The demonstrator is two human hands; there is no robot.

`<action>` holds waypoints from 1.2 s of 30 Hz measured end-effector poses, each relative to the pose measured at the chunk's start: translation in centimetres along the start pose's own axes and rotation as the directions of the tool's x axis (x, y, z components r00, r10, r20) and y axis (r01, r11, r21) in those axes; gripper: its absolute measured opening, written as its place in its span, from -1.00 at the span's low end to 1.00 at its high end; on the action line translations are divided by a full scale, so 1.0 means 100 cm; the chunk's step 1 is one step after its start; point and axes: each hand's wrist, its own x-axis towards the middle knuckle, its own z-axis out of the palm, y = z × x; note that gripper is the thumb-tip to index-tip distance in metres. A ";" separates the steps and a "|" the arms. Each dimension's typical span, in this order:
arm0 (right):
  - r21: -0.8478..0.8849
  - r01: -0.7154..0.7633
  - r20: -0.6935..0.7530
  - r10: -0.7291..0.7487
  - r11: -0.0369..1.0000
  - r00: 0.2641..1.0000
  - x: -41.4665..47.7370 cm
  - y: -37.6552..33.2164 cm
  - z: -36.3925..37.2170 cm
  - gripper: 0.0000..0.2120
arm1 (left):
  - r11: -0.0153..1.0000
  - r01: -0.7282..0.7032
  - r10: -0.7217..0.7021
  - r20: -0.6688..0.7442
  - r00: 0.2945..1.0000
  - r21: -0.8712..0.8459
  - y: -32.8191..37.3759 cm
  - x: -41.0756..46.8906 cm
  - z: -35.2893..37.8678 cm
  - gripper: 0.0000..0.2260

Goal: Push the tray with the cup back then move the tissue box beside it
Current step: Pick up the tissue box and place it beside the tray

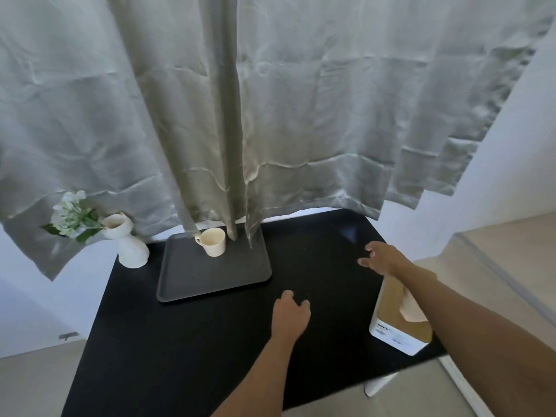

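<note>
Here, a black rectangular worktop [210,341] stands in front of a pale grey wrinkled curtain [270,100] that hangs down to its far edge. On the far left part of the worktop lies a dark grey flat plastic tray [210,275] with rounded corners. A cream ceramic cup [213,241] with a small handle on its left side stands upright on the far part of the tray, close to the hanging folds of the curtain. Just left of the tray, at the far left corner, stands a white ceramic vase [129,245] with white flowers and green leaves [73,219] that lean out to the left.

The white tissue box [400,320] with a tan top is at the right edge of the worktop, well apart from the tray, and a tissue comes out of its top opening. The right forearm passes over it and hides a part of it.

The left hand [290,316] hovers over the middle of the worktop, near the front right corner of the tray but not touching it; its fingers are loosely curled and it holds nothing. The right hand [382,260] is stretched out beyond the tissue box, with fingers spread apart and empty. The two hands are apart from each other.
</note>
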 end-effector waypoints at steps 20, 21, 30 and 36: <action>0.027 0.011 0.062 -0.013 1.000 0.998 0.068 0.183 -0.057 -0.52 | 0.942 0.265 -0.261 0.047 0.964 -0.207 0.072 -0.030 0.218 -0.78; 0.017 0.012 0.075 -0.013 1.000 0.997 0.072 0.190 -0.055 -0.51 | 0.931 0.288 -0.286 0.042 0.957 -0.223 0.075 -0.031 0.226 -0.75; 0.010 0.104 0.198 -0.104 0.994 0.975 0.093 0.223 -0.034 -0.61 | 0.813 0.420 -0.447 0.029 0.894 -0.403 0.084 -0.048 0.265 -0.38; 0.071 0.144 0.192 -0.155 0.987 0.969 0.100 0.225 -0.035 -0.68 | 0.797 0.411 -0.454 0.010 0.891 -0.442 0.097 -0.048 0.273 -0.47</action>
